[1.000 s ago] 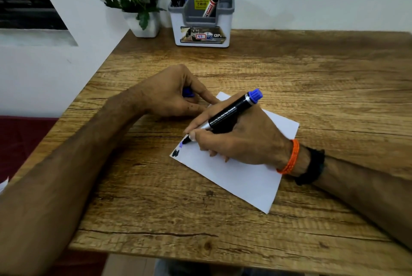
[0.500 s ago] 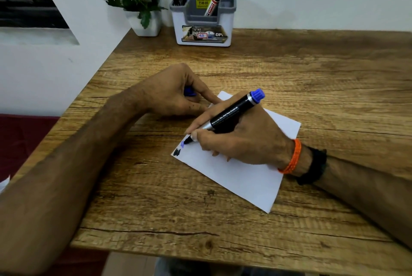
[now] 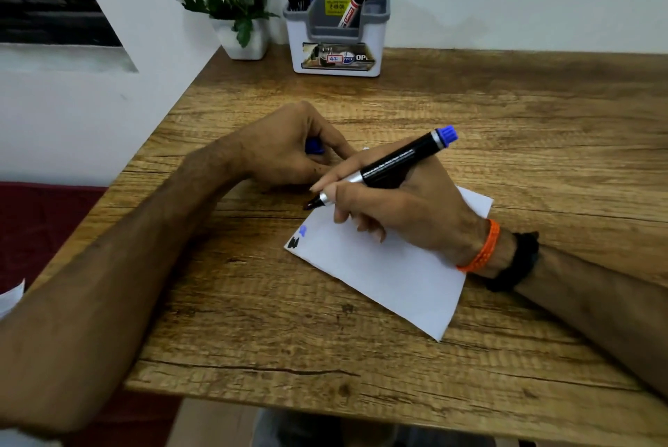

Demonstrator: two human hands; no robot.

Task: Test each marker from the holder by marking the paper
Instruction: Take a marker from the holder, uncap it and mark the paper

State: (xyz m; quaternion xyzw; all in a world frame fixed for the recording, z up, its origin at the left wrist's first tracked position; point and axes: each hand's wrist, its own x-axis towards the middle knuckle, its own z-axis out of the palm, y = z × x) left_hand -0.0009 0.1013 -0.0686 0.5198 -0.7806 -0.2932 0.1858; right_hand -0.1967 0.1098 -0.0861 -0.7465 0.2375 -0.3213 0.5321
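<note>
Right hand [image 3: 408, 215] pinches blue marker [image 3: 390, 168] near its nib, tip just above paper [image 3: 390, 276] edge. Left hand [image 3: 289, 150] grips cap [image 3: 313, 148] beside paper. Marker likely light, stiff, smooth; best held low on barrel.

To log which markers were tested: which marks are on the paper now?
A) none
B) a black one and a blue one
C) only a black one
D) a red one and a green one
B: near the corner of the paper lie a black mark and a blue mark.

1 head view; downward, forward over the table [image 3: 470, 114]
</note>
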